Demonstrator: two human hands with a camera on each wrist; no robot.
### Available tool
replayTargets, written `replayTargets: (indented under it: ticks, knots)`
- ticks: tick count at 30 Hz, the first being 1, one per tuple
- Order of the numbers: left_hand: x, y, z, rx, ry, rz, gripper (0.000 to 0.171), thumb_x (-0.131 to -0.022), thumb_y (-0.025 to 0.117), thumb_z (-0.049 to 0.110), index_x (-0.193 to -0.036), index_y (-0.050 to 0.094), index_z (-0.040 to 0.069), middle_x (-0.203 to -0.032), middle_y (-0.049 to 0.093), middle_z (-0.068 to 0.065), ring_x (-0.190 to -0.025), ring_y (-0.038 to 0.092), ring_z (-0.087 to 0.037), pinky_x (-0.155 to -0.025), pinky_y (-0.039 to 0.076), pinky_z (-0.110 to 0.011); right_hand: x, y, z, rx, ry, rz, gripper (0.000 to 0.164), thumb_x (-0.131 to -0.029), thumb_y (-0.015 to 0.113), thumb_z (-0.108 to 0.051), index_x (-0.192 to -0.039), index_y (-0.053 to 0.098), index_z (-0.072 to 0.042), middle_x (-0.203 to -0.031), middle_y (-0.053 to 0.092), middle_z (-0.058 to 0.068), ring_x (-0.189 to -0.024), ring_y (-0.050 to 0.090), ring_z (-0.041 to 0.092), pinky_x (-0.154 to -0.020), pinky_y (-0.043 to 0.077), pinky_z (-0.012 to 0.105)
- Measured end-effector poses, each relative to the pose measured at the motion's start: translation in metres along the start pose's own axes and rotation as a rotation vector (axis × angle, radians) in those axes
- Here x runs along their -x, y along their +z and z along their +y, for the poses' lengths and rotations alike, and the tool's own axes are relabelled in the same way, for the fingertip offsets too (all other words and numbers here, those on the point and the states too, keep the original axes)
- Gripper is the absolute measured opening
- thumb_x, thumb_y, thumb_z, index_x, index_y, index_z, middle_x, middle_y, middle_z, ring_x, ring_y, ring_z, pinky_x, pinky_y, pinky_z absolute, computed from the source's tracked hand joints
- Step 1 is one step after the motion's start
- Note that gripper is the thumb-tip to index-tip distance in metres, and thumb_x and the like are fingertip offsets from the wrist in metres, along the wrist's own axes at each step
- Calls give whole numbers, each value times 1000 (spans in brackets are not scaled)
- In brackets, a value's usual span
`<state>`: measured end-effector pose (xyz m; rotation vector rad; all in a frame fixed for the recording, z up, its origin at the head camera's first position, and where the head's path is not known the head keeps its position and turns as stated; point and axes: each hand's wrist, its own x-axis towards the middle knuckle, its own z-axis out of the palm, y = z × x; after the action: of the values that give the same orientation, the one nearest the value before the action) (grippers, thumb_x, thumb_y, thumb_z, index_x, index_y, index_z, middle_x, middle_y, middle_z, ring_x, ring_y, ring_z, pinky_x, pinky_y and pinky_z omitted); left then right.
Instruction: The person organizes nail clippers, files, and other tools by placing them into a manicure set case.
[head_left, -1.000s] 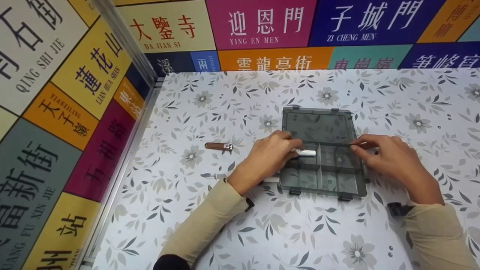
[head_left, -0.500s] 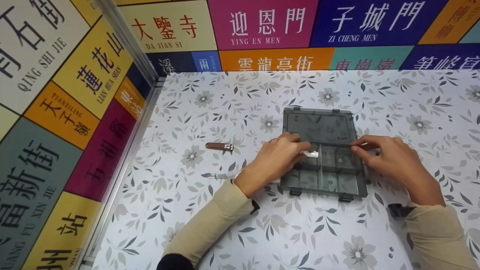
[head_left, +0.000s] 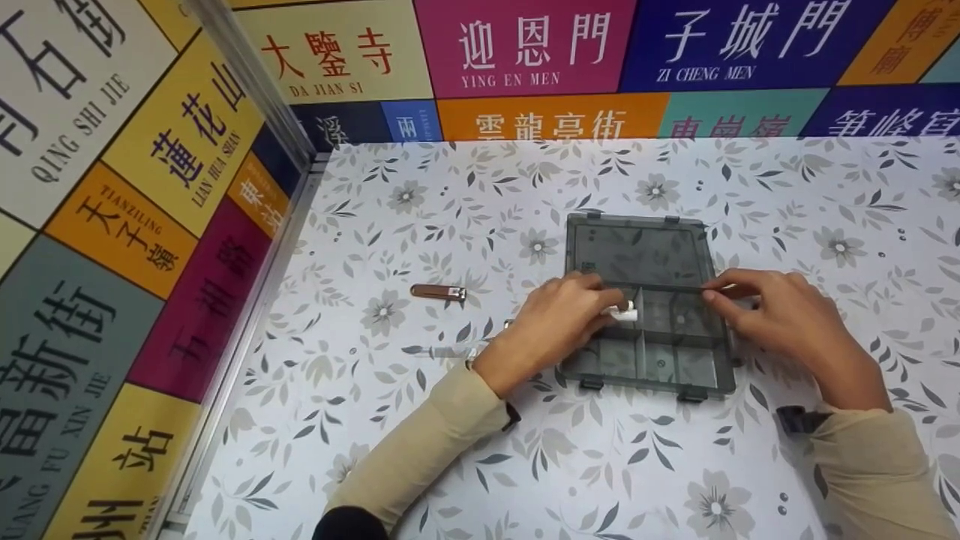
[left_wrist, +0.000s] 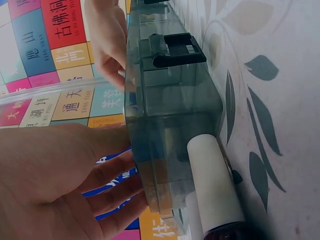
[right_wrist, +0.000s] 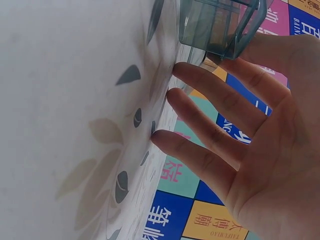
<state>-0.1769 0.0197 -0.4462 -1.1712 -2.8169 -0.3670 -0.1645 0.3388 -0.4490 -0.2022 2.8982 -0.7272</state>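
A grey translucent compartment box (head_left: 675, 364) lies with its lid (head_left: 637, 251) laid back on the far side. My left hand (head_left: 551, 322) reaches over its left side and pinches a small white tube (head_left: 625, 313) at the upper left compartment. The tube's near end is hidden by the fingers. My right hand (head_left: 784, 322) pinches the box's right edge at the hinge line between thumb and forefinger. Its other fingers (right_wrist: 200, 150) spread down to the tabletop in the right wrist view. In the left wrist view a white cylinder (left_wrist: 212, 180) with a dark end lies beside the box.
Left of the box lies a brown nail clipper (head_left: 438, 292). A thin clear stick-like thing (head_left: 446, 352) sits near the left wrist, partly covered. The floral tabletop (head_left: 615, 465) meets sign-covered walls (head_left: 525, 49) at the back and left.
My left hand has shifted slightly right, farther over the box. Less of the white tube shows past its fingers. The right hand stays in place.
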Motion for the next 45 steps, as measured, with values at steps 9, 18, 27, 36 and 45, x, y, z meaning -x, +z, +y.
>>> replayTargets:
  ticks: [9,18,27,36,45]
  knots:
    - [3,-11,-6,-40,-23,14,26,-104,74,32,-129,75,28,-121,74,4,-111,71,-20,-86,65,-37,-1,0,-1,-4,-6,5,42,-107,59,-59,-128,78,-29,-131,79,12,-118,71,53,-93,52,74]
    - [7,-19,-17,17,-52,55,19,-104,74,24,-123,77,26,-118,74,2,-116,72,-21,-91,65,-39,-2,0,-2,6,-8,17,40,-106,60,-59,-127,78,-30,-130,79,11,-117,72,51,-88,53,71]
    - [13,-21,-25,54,-79,35,22,-105,73,23,-126,77,27,-122,74,3,-114,73,-21,-89,66,-40,-4,0,-1,-2,7,-3,44,-105,59,-61,-128,78,-29,-133,78,12,-120,70,53,-92,51,74]
    - [26,-19,-38,88,-102,12,27,-104,74,22,-130,77,25,-121,75,2,-111,73,-20,-88,66,-38,-2,0,1,-6,4,-7,42,-106,60,-60,-128,78,-29,-131,79,11,-118,72,53,-92,52,75]
    - [39,-17,-48,111,-137,-17,28,-103,73,21,-130,75,27,-117,75,2,-105,74,-19,-84,66,-37,-1,1,1,9,2,10,38,-105,61,-59,-126,79,-32,-128,80,8,-116,73,50,-83,55,64]
